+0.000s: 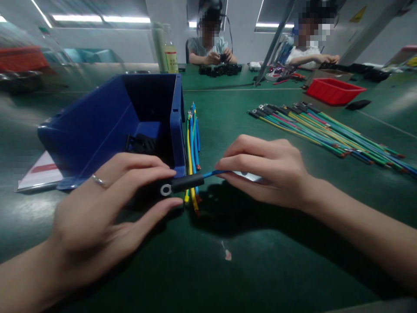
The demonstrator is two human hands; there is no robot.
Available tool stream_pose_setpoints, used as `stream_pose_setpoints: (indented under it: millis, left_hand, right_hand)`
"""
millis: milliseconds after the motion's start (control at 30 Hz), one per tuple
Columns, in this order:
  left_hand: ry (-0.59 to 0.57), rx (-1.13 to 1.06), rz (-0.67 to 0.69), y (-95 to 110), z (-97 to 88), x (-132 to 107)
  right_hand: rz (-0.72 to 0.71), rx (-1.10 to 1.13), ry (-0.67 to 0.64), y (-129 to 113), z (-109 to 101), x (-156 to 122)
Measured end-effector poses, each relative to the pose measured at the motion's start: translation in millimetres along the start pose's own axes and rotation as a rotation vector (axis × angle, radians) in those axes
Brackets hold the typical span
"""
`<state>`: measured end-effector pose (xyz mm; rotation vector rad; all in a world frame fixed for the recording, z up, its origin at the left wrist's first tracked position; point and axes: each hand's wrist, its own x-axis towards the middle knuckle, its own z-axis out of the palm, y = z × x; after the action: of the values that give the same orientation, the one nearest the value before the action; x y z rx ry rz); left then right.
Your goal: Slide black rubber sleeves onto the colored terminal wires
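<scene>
My left hand point(107, 204), with a ring on one finger, is closed around a black part point(150, 191) next to a metal ring terminal point(166, 189). A black sleeve point(187, 181) covers the end of a blue wire point(213, 173). My right hand point(260, 171) pinches that blue wire just right of the sleeve, fingers closed. Both hands hover over the green table point(228, 243), right in front of a blue bin point(130, 117). A small bundle of blue and yellow wires point(193, 143) lies beside the bin, under the sleeve.
Several coloured wires with terminals point(325, 128) lie fanned out to the right. A red tray point(334, 90) sits behind them. Two other people work at the far side of the table. A bottle point(171, 54) stands behind the bin. A paper sheet point(41, 171) lies at left.
</scene>
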<state>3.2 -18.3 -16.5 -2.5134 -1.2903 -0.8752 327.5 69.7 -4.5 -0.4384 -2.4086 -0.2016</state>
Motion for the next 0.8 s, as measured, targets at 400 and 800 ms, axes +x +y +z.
stream_pose_setpoints:
  millis: [400, 800]
  left_hand:
    - [0.011, 0.001, 0.031, -3, -2.1, -1]
    - [0.067, -0.018, 0.066, -7, 2.6, -1]
  right_hand:
    - [-0.017, 0.015, 0.029, -4, 5, 0]
    - [-0.013, -0.020, -0.044, -4, -5, 4]
